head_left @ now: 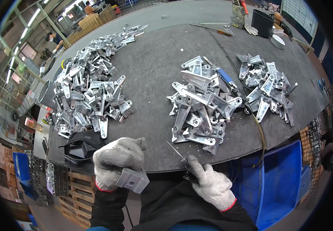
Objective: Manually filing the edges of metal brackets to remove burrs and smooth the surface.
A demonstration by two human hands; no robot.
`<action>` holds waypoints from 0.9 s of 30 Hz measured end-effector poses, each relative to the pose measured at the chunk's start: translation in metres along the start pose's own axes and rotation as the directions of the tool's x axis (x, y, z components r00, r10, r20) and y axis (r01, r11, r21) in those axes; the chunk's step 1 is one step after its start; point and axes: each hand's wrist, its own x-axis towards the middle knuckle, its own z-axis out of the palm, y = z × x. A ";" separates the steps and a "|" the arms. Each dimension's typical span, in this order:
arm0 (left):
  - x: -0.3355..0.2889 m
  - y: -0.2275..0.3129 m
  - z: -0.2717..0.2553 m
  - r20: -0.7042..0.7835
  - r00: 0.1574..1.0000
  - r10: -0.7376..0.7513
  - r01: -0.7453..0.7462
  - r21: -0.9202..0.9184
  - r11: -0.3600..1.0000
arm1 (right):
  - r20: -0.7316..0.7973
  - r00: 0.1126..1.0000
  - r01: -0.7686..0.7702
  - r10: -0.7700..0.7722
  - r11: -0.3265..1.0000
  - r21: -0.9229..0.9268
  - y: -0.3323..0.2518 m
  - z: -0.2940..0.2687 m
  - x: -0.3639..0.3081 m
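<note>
Grey metal casting point(133, 179), a single blocky piece, sits in the left hand point(117, 161) at the near edge of the dark round table point(155, 65), just above the person's lap; the gloved fingers wrap over its top and close on it, so most of the part sticks out below and to the right of the grip, its flat face turned toward the camera and its long axis running roughly left to right with a slight downward tilt. One thin pointed hand tool point(176, 152) is clasped in the right hand point(211, 184), held by its dark handle at the lower end, its long axis slanting up and left so the tip points toward the table's middle, well apart from the casting. Three heaps of similar silver castings lie on the table: a large left pile point(87, 92), a middle pile point(199, 106) nearest the hands, and a right pile point(266, 90). One blue-handled tool point(226, 79) lies between the middle and right piles. One blue bin point(282, 181) stands at the right.
</note>
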 end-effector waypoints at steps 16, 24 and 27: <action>0.004 0.006 -0.021 0.224 0.907 -0.357 0.173 0.575 0.800 | 0.037 0.999 -0.018 0.014 0.994 0.110 0.010 -0.001 -0.011; -0.003 -0.075 -0.041 0.407 0.827 -0.388 -0.215 0.866 0.451 | 0.387 0.922 -0.107 0.019 0.972 0.207 0.025 -0.002 -0.048; -0.008 -0.059 -0.041 0.418 0.818 -0.394 -0.198 0.849 0.490 | 0.421 0.907 -0.112 -0.005 0.960 0.255 0.019 -0.002 -0.036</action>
